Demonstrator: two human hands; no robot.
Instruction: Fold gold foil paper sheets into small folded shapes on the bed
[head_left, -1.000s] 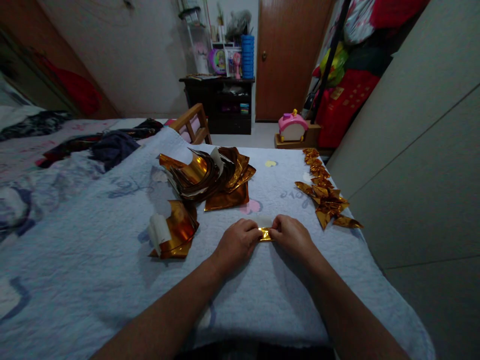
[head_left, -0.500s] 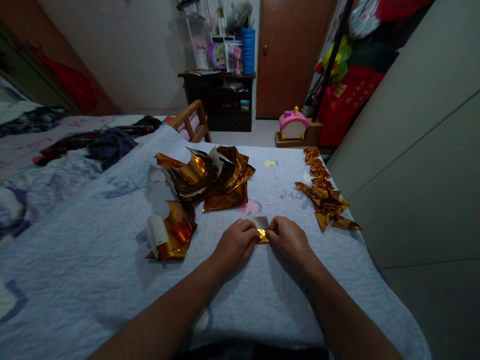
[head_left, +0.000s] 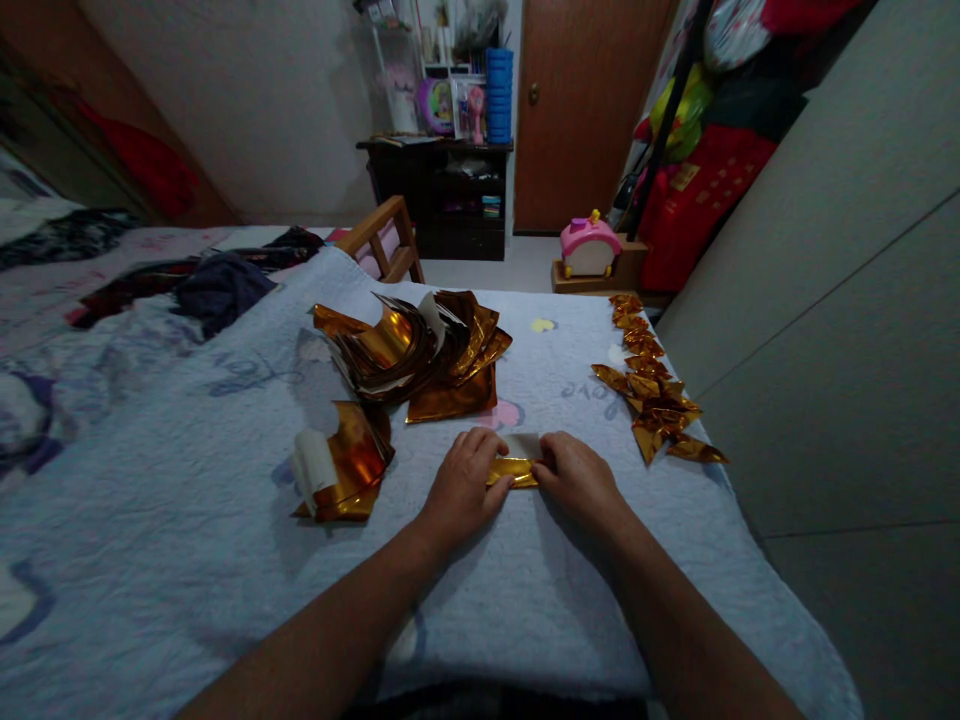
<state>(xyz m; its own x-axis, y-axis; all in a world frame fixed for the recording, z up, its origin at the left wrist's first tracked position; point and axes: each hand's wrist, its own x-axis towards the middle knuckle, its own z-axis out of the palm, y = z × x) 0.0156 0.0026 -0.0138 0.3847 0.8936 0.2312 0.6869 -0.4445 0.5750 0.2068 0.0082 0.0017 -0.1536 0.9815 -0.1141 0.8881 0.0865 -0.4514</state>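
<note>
A sheet of gold foil paper (head_left: 517, 468) lies on the bed cover in front of me, its near part folded over so gold shows below and the pale back above. My left hand (head_left: 466, 478) grips its left end between thumb and fingers. At the right end my right hand (head_left: 576, 475) pinches the fold, fingers curled. Left of my hands stands a small curled stack of gold foil paper (head_left: 352, 465). Behind it rests a larger fanned stack (head_left: 397, 350). Folded gold pieces (head_left: 660, 405) form a row along the right side.
The pale blue cover (head_left: 225, 560) spreads under everything. A grey cabinet face (head_left: 840, 350) rises close on the right. Beyond the far edge are a wooden chair (head_left: 386, 240), a pink toy (head_left: 589, 245) and a dark shelf (head_left: 457, 205). Clothes (head_left: 225, 290) lie at left.
My left hand has slid left along the foil paper, away from my right hand, and its thumb now points along the fold. More of the gold strip shows between them.
</note>
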